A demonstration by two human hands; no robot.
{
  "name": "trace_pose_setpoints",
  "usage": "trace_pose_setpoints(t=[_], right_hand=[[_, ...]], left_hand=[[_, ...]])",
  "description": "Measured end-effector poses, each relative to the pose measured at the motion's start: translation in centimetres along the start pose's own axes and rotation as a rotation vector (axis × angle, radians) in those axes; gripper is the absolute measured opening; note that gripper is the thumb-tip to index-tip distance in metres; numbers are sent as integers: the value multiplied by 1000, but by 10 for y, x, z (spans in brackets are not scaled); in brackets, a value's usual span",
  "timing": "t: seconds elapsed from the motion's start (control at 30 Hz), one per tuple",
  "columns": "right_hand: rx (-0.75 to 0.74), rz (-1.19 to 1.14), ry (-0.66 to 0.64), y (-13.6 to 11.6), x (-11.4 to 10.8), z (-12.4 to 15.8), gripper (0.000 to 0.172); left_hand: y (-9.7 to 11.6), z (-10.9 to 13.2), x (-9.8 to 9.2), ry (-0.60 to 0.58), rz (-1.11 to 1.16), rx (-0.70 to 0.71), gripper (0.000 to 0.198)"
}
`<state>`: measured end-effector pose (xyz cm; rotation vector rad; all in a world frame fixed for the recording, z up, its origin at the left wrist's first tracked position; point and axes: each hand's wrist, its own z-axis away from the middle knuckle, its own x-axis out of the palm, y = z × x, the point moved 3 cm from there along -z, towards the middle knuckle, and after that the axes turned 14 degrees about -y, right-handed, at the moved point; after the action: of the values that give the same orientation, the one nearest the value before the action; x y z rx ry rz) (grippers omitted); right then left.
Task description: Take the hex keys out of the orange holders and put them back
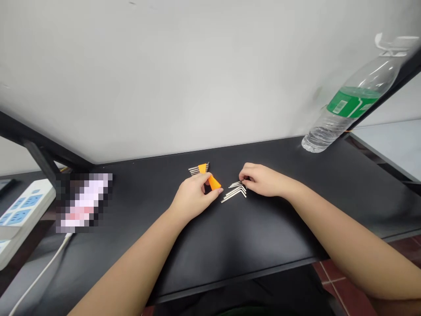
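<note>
the left forearm (141, 254) slanted inward to the left hand (190, 193), which pinched an orange holder (215, 183) between thumb and fingers. just behind it, a filled key rack (202, 168) lay on the black counter (197, 250). loose hex keys (234, 192) fanned out next, then the right hand (261, 179), fingertips curled at the farthest ones; from where i stood, i couldn't tell whether it gripped any.

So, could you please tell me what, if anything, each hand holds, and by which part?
The left hand pinches an orange holder by its edges. The right hand is at the L-shaped keys; whether it grips one cannot be told.
</note>
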<state>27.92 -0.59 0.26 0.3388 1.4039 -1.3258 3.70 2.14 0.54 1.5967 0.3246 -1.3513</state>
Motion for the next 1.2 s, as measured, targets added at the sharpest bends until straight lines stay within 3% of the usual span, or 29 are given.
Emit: trace_pose_setpoints(t=[0.5, 0.73, 0.87, 1.1, 1.2], right_hand=[[-159, 133, -29, -28, -1, 13, 9], [-106, 291, -79, -47, 9, 13, 13], [-119, 204, -102, -47, 8, 13, 12], [-174, 14, 142, -35, -11, 19, 9], [-212, 31, 152, -34, -11, 20, 11]], left_hand=[[-2, 0, 3, 5, -11, 42, 36], [-3, 0, 4, 22, -27, 54, 43], [-3, 1, 4, 17, -33, 60, 41], [1, 4, 2, 25, -74, 92, 24], [2, 5, 2, 23, -78, 88, 22]])
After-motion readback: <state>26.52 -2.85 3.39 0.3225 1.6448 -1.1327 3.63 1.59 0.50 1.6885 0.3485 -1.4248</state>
